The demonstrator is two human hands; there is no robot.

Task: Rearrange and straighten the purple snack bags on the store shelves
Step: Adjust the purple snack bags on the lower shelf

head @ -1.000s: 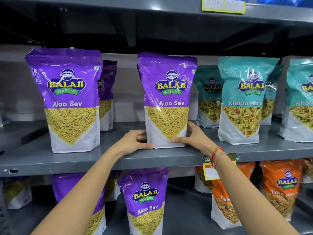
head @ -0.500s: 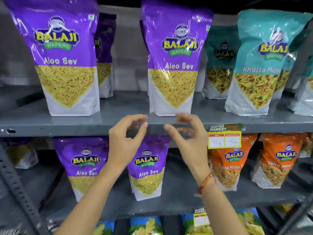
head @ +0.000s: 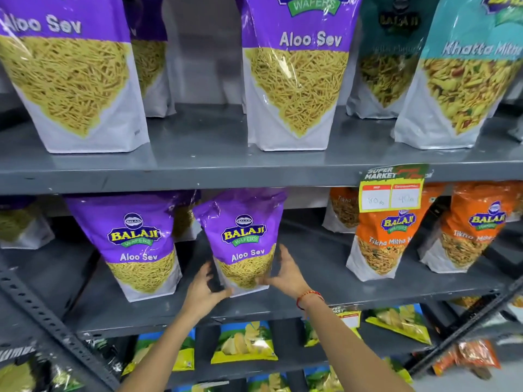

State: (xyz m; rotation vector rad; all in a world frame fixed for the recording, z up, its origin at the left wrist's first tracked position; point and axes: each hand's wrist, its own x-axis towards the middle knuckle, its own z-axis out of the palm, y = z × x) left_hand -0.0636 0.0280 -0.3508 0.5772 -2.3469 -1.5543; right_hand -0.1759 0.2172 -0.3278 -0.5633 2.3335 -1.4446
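Observation:
A purple Aloo Sev bag (head: pixel 243 233) stands on the middle shelf (head: pixel 325 295), leaning a little and crumpled at its top. My left hand (head: pixel 205 290) grips its lower left corner and my right hand (head: pixel 285 274) holds its lower right side. A second purple bag (head: pixel 133 239) stands upright just to its left, with more purple bags behind. On the upper shelf (head: pixel 198 168) two large purple bags (head: pixel 297 72) (head: pixel 68 75) stand upright, a smaller one behind the left one.
Teal Khatta Mitha bags (head: pixel 464 80) fill the upper shelf's right. Orange Tikha Mitha bags (head: pixel 387 236) stand to the right on the middle shelf. A yellow price tag (head: pixel 392 193) hangs from the upper shelf edge. Green-yellow chip packets (head: pixel 244 343) lie below. A slanted metal brace (head: pixel 51 321) crosses lower left.
Both hands let go of the upper-shelf purple bag, dropped down to the middle shelf and closed on the lower purple bag. The view has tilted downward and moved closer.

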